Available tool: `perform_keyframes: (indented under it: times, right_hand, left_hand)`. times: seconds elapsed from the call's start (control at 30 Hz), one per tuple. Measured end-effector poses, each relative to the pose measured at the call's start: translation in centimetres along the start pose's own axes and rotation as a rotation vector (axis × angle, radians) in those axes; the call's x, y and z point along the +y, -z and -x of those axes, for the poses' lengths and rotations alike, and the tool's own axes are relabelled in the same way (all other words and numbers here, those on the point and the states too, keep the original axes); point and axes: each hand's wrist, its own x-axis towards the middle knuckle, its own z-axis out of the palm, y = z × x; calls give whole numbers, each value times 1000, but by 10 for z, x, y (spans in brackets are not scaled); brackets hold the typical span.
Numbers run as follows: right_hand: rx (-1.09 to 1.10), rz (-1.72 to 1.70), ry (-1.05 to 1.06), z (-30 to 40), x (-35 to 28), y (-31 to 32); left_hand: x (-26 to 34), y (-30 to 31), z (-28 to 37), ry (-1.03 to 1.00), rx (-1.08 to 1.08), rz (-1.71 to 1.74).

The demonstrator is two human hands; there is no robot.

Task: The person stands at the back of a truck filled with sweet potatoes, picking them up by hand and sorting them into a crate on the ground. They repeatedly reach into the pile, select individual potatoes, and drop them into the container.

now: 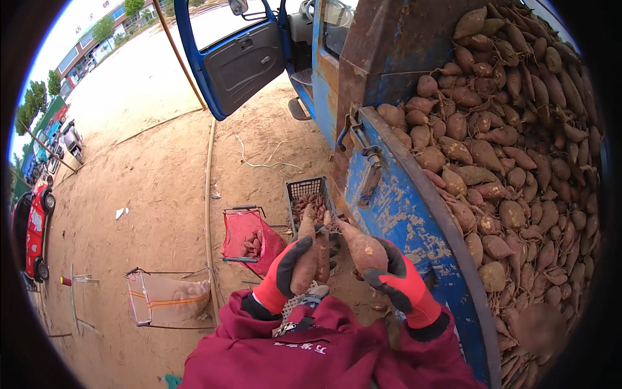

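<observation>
Both my hands wear red gloves with dark grey palms. My left hand [286, 272] is closed around two long sweet potatoes [304, 257], held side by side. A little to the right, my right hand [403, 282] grips a thicker sweet potato [363, 249], its thin end pointing up and left. Beyond my hands, a black plastic crate [305, 183] on the ground holds many small sweet potatoes. Left of it, a red mesh bag [272, 243] hangs open on a metal frame with several small sweet potatoes inside.
A large heap of sweet potatoes [510, 214] fills the truck bed at right, behind its blue side panel [403, 214]. The truck's door [243, 63] stands open ahead. A pale mesh bag [170, 299] on a frame lies at left, beside a long pole [209, 194] on the dirt ground.
</observation>
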Motion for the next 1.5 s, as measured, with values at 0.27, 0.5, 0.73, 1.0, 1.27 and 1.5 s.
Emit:
perform_keyframes:
  times: [0.27, 0.5, 0.73, 1.0, 1.27, 1.5]
  right_hand:
    - [-250, 264, -188, -172, 145, -83]
    - [-377, 606, -109, -68, 60, -40]
    - [154, 1131, 292, 80, -55, 20]
    - [840, 2082, -190, 112, -113, 149]
    - [750, 1013, 129, 92, -165, 158]
    - [773, 1745, -204, 46, -108, 208]
  left_hand:
    - [80, 247, 22, -245, 907, -174]
    - [78, 257, -54, -181, 615, -340]
    - [29, -80, -148, -557, -229, -777]
    - [-74, -225, -161, -259, -686, -734]
    - [-98, -231, -164, 46, -382, -246]
    - [-92, -210, -200, 262, -371, 166]
